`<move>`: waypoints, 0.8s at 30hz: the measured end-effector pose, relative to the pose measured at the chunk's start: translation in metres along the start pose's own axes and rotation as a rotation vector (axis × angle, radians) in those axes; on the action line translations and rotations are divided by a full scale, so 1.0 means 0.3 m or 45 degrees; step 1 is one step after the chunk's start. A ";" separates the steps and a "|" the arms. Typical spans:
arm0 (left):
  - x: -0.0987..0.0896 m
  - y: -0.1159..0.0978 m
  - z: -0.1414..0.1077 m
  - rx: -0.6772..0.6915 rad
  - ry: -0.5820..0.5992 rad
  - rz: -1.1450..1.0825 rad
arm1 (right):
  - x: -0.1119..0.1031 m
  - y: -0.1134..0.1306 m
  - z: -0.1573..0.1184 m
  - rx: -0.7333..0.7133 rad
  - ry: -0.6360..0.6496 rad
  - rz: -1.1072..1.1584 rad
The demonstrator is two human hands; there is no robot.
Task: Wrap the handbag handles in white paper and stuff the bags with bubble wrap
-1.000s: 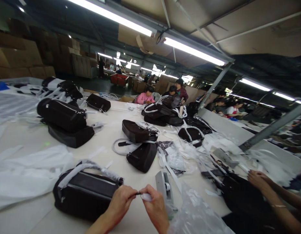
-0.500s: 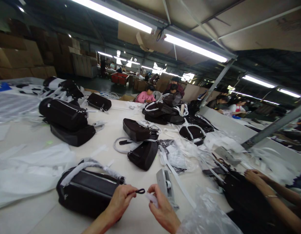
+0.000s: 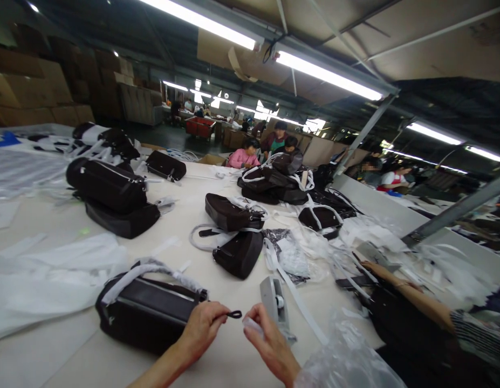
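My left hand (image 3: 205,325) is closed, pinching a small black strap loop (image 3: 234,314) whose end sticks out to the right. Facing it, my right hand (image 3: 266,337) has its fingers curled on a piece of translucent white wrap (image 3: 253,325). A narrow gap separates the loop from my right fingertips. Behind my left wrist lies a black handbag (image 3: 148,310), its handle (image 3: 152,272) covered in whitish wrapping. A grey tape dispenser (image 3: 274,307) stands just beyond my right hand.
Several black bags (image 3: 237,253) lie on the white table (image 3: 185,215). Clear plastic (image 3: 338,355) is at the lower right, with white wrapping sheets (image 3: 51,275) at the left. A co-worker's arm (image 3: 423,302) reaches across black material at the right.
The co-worker's arm at the right has reached farther forward and left, and a striped sleeve now shows. My hands have barely moved and keep their holds.
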State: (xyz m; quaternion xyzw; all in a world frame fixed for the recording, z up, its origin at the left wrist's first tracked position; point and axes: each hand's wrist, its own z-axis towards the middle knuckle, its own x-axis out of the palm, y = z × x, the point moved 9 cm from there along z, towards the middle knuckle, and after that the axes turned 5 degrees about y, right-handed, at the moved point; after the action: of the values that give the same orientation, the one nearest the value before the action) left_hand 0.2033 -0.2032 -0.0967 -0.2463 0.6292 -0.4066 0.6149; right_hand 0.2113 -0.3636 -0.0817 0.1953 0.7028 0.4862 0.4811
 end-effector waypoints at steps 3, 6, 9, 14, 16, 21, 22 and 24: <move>-0.009 -0.004 0.007 -0.059 0.017 -0.151 | 0.015 -0.019 0.001 -0.040 0.043 0.084; -0.016 -0.003 0.013 -0.120 0.029 -0.289 | 0.035 -0.040 0.009 -0.013 0.096 0.171; -0.013 0.004 0.013 -0.172 0.064 -0.346 | 0.037 -0.052 0.018 0.030 0.086 0.179; -0.017 0.000 0.011 -0.162 0.080 -0.325 | 0.037 -0.070 0.013 0.031 0.069 0.354; -0.020 -0.001 0.011 -0.152 0.074 -0.319 | 0.053 -0.094 0.006 0.080 0.115 0.468; -0.020 0.002 0.010 -0.136 0.070 -0.304 | 0.064 -0.129 0.004 0.114 0.137 0.582; -0.018 0.001 0.010 -0.125 0.076 -0.297 | 0.047 -0.132 0.006 0.105 0.079 0.546; -0.012 -0.002 0.008 -0.102 0.099 -0.270 | 0.003 -0.130 0.006 0.076 -0.057 0.427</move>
State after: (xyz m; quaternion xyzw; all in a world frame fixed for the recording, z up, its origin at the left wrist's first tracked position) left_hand 0.2059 -0.2011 -0.0939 -0.3200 0.6386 -0.4532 0.5333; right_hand 0.2200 -0.3795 -0.1163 0.3348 0.6637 0.5342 0.4026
